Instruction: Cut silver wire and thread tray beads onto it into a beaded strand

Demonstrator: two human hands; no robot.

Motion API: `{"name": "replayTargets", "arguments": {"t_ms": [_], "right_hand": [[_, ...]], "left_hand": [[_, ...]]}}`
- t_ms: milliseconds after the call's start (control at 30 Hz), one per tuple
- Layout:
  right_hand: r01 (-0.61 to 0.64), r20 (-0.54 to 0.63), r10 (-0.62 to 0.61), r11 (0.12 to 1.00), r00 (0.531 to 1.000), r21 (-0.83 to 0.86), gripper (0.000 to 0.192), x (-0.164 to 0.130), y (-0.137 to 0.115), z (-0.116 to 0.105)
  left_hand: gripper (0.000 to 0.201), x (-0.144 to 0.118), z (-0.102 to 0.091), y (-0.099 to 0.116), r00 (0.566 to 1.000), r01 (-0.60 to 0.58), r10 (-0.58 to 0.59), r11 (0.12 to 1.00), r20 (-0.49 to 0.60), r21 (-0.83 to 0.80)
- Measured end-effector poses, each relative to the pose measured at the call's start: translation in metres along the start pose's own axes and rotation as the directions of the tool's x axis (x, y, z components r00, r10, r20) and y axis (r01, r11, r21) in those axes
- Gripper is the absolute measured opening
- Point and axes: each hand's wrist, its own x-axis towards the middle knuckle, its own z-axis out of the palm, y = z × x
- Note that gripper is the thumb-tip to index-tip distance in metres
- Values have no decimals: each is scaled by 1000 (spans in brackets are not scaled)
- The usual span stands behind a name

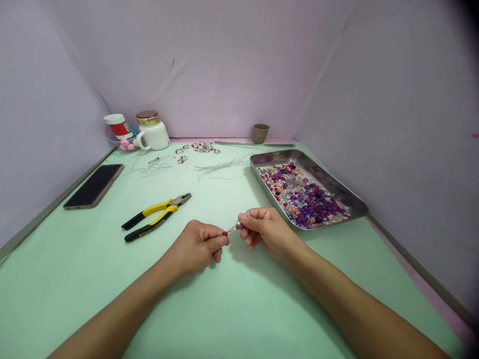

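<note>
A short string of beads (231, 229), with a red bead at its left end and clear and pearly beads to the right, spans the gap between my hands. My left hand (200, 245) pinches the red end between thumb and forefinger. At the other end, the thumb and forefinger of my right hand (264, 230) grip the pale bead. Any wire inside the beads is too fine to make out. Pliers (157, 217) with yellow and black handles lie left of my hands. Beyond my right hand sits a metal tray (329, 182) of loose purple, red, white and black beads.
A phone (95, 185) lies at the left. Along the back stand a white lidded mug (154, 135), a red-and-white container (119, 127) and a small brown cup (260, 133). Beaded pieces (204, 147) and thin wires (220, 165) are spread on the green tabletop (209, 309).
</note>
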Motion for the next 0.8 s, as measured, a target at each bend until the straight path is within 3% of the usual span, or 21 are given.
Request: {"name": "replayTargets", "arguments": {"t_ms": [133,433,567,800], "right_hand": [[-9,-4,9,1000,1000,28,26,0,0,-1],[74,107,-63,992,992,-106,26,-2,2,0],[64,68,-56,991,996,-117,27,0,0,-2],[34,81,-21,986,997,-165,27,0,1,0]], "left_hand": [[33,0,3,0,999,27,-28,999,-36,-33],[20,4,9,-2,997,57,-44,970,60,-237],[16,1,5,2,999,-41,45,973,15,-226],[13,2,5,2,999,28,-37,971,-33,-236]]}}
